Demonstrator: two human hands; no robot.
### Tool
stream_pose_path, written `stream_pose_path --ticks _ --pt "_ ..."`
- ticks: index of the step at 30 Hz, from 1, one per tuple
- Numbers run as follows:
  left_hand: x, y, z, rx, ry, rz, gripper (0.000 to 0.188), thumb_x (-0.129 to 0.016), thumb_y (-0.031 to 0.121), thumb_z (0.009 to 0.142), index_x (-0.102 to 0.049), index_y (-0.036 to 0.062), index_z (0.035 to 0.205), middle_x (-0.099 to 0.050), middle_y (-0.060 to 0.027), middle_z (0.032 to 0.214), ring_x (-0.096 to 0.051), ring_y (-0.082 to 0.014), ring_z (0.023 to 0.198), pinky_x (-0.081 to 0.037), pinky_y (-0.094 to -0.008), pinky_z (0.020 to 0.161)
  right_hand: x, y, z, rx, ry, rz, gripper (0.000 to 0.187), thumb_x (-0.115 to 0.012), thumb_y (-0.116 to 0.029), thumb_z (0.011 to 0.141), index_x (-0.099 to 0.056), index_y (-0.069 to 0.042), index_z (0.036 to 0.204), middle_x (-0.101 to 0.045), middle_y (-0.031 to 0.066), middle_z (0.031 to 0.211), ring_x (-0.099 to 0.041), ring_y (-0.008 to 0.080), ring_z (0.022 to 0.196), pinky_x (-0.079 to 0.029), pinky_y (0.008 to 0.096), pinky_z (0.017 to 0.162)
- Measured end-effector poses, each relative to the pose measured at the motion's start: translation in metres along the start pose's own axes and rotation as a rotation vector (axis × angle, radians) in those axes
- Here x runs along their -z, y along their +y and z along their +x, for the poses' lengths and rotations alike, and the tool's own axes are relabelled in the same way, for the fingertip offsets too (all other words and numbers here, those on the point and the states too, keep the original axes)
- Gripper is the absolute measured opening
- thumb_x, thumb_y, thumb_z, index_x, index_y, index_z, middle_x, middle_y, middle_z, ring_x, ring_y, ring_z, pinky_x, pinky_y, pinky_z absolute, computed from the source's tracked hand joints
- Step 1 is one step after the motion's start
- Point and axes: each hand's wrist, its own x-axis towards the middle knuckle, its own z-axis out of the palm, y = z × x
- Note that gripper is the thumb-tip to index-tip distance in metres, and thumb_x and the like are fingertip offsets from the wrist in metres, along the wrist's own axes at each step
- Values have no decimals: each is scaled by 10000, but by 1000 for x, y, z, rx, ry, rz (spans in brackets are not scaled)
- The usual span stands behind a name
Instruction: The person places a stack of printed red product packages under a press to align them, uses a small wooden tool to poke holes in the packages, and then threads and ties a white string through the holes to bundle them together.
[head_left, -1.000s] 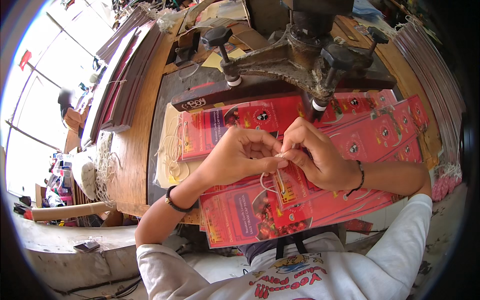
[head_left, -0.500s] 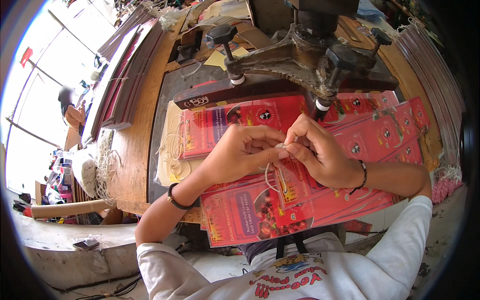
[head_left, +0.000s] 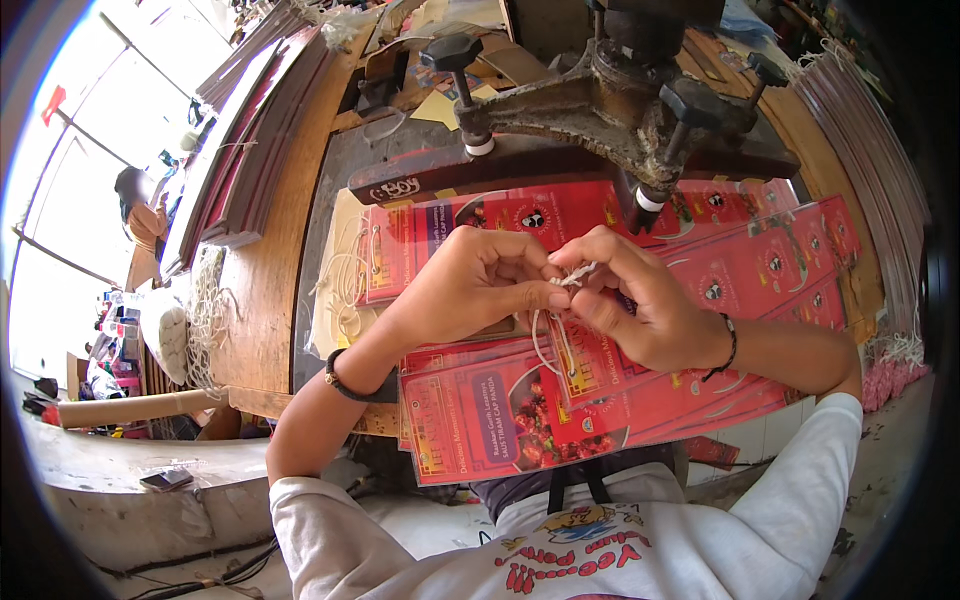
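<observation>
A white cord [head_left: 574, 277] shows a twisted knot between my two hands, above a pile of red printed cards. Its loop [head_left: 540, 345] hangs down to the metal-ringed hole of a red card [head_left: 582, 378]. With thumb and fingertips my left hand [head_left: 468, 290] pinches the cord from the left. My right hand [head_left: 655, 310] is closed on it from the other side, its thumb and index finger close to the knot. Curled fingers hide part of the cord. Below the hands, more red cards [head_left: 480, 425] overlap near the table's front edge.
A heavy metal press [head_left: 590, 120] with black knobs stands over the table just beyond my hands. Corded red cards [head_left: 400, 250] lie under its bar. Stacked boards [head_left: 255, 150] lean at left, bundled sheets [head_left: 865, 170] at right. A person [head_left: 145, 220] is far left.
My right fingers have lifted and parted slightly from the left ones. More of the knotted white cord now shows between the hands. The card pile looks almost unmoved.
</observation>
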Motion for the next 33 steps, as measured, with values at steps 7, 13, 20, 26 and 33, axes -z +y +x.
stream_pose_path --ticks 7,13,20,26,33 --pt "9 1 3 135 -198 -87 171 -652 86 944 -661 -58 1037 -709 -67 830 -678 -97 749 -544 -224 696 8 5 -1 94 -87 -175 138 -629 -90 955 -597 4 1052 -605 104 923 -616 181 812 -501 309 727" --pt "11 10 -2 173 -228 -84 196 -647 56 935 -639 -59 1093 -720 -91 864 -699 -130 805 -552 -242 741 3 1 -3 -22 -26 -123 115 -595 -98 976 -556 7 1004 -635 118 899 -679 219 846 -520 320 719" --pt "23 6 -2 120 -366 72 130 -665 22 917 -609 -72 987 -708 -108 880 -721 -179 834 -562 -260 734 5 0 -5 47 -109 -208 128 -573 -122 985 -511 -12 970 -595 120 867 -635 261 780 -491 352 690" --pt "29 5 -2 40 -519 65 153 -706 55 894 -628 -56 963 -724 -94 871 -706 -128 841 -541 -249 739 2 2 -7 81 -164 -148 137 -573 -118 981 -489 -20 936 -538 107 817 -567 278 721 -450 377 665" --pt "36 5 -6 -31 -595 191 251 -741 88 866 -642 -50 1051 -711 -124 1014 -703 -168 907 -542 -286 811 -1 -2 -3 36 -314 -224 146 -570 -131 982 -521 -24 895 -537 115 822 -560 287 742 -452 367 661"
